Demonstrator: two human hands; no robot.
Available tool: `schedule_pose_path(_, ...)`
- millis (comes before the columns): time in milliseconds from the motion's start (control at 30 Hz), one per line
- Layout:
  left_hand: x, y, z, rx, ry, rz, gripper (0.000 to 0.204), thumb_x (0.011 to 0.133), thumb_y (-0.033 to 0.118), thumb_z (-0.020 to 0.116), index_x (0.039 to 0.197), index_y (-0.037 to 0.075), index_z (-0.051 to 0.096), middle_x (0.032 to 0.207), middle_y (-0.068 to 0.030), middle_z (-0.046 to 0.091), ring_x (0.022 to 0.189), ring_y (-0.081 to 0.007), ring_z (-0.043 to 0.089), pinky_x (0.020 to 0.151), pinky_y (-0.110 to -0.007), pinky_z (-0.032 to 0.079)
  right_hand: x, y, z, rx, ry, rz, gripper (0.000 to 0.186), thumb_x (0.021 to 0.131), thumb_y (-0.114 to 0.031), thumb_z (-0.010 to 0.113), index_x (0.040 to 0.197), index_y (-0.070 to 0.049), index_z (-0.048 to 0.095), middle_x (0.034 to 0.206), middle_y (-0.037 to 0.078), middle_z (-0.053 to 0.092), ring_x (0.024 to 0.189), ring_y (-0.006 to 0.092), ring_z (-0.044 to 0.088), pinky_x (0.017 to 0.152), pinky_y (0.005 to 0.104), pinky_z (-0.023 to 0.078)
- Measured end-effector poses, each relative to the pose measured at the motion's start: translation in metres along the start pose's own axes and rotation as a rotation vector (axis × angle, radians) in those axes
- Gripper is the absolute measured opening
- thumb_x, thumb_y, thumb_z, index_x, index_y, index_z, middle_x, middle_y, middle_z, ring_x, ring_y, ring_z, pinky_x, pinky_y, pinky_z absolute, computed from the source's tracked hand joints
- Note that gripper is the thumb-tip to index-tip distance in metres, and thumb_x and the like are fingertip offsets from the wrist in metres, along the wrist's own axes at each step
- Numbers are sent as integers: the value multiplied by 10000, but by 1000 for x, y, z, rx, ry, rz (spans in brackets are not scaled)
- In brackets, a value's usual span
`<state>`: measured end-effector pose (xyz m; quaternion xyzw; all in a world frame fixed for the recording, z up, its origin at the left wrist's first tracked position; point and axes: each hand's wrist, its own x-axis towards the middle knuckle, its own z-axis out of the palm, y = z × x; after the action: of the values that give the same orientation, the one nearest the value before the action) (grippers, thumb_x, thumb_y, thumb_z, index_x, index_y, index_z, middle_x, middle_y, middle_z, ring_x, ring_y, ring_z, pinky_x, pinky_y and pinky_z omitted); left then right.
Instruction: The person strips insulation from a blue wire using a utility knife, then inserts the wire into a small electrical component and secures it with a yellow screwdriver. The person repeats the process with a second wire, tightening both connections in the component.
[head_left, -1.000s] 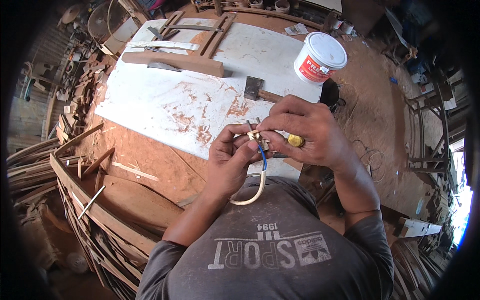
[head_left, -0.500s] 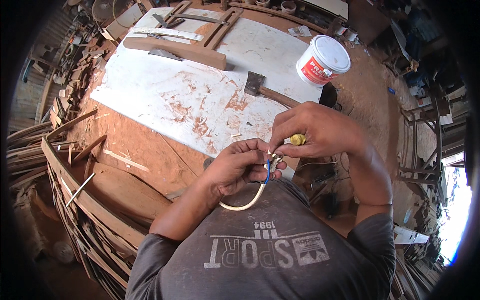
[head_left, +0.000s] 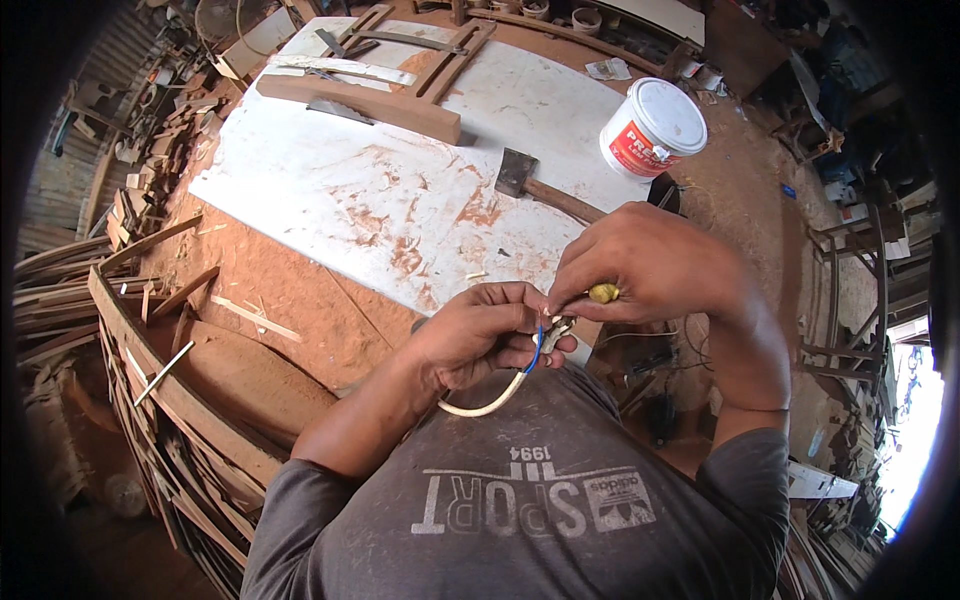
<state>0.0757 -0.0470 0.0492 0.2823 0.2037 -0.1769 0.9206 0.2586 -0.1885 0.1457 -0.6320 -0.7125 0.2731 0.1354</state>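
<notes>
In front of my shirt, my left hand (head_left: pixel 478 335) is closed round a small whitish electrical fitting (head_left: pixel 558 332), with its fingers curled beneath. A white sheathed cable (head_left: pixel 488 408) loops up to the fitting, and a blue inner wire (head_left: pixel 536 350) comes out of the sheath. My right hand (head_left: pixel 660 262) is closed, its thumb and forefinger pinched at the wire's upper end beside the left fingertips. Within the right hand sits a short yellow screwdriver handle (head_left: pixel 604 293); its shaft is hidden. Fingers cover part of the fitting.
Ahead lies a dusty white board (head_left: pixel 330 200) bearing a hammer (head_left: pixel 545 188), a thick wooden beam (head_left: pixel 360 108), a saw blade (head_left: pixel 340 109) and a wooden frame (head_left: pixel 450 62). A lidded white-and-red bucket (head_left: pixel 653 130) stands at its right edge. Wood strips (head_left: pixel 185 420) are piled at left.
Both hands stay together at the fitting with only slight finger movement. The right hand's pinch has shifted a little at the wire end. The whole view has shifted slightly.
</notes>
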Motion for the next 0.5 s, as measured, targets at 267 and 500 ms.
schedule_pose_path(267, -1, 7, 4, 36, 9, -11, 153, 914, -7, 555, 1044, -83, 575, 1089, -234, 648, 954, -353, 726, 755, -389, 651, -4, 5, 1, 56, 73, -53, 139, 858, -195, 731, 982, -157, 780, 880, 55, 740, 811, 297, 690, 714, 414, 531)
schedule_pose_path(500, -1, 10, 3, 42, -25, -9, 161, 955, -12, 523, 1094, -75, 574, 1061, -270, 686, 924, -332, 743, 796, -366, 654, -8, 11, 3, 208, 242, -47, 129, 860, -135, 768, 952, -45, 752, 875, 67, 733, 798, 222, 699, 720, 353, 548)
